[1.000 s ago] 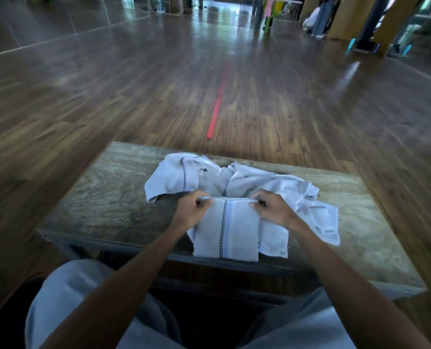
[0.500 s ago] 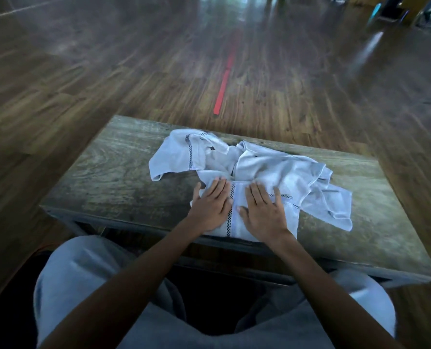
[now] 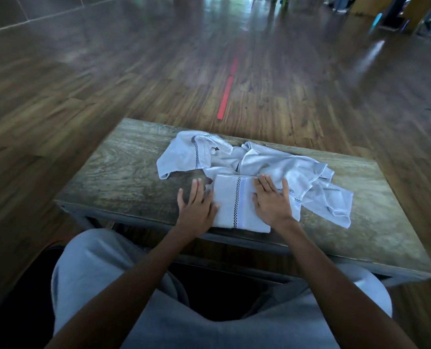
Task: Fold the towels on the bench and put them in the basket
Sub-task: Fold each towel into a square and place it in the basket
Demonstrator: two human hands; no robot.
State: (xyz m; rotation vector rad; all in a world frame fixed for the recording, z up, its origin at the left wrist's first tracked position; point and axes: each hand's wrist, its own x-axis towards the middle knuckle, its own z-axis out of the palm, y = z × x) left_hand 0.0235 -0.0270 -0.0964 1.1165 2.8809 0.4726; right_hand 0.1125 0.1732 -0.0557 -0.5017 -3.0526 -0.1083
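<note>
A folded white towel (image 3: 234,202) with a black checked stripe lies at the near edge of the wooden bench (image 3: 124,170). My left hand (image 3: 197,209) lies flat with fingers spread at the towel's left edge, partly on the bench. My right hand (image 3: 272,200) presses flat on the towel's right side. Behind and to the right, a crumpled heap of white towels (image 3: 264,162) spreads across the bench. No basket is in view.
My knees in grey trousers (image 3: 96,273) are under the bench's near edge. Beyond the bench stretches a dark wooden floor with a red strip (image 3: 225,96) on it. Coloured objects stand far off at the top right.
One second ago both hands pinched the towel's top edge; they then laid flat on the folded towel. Since then they have slid apart, the left toward the towel's left edge.
</note>
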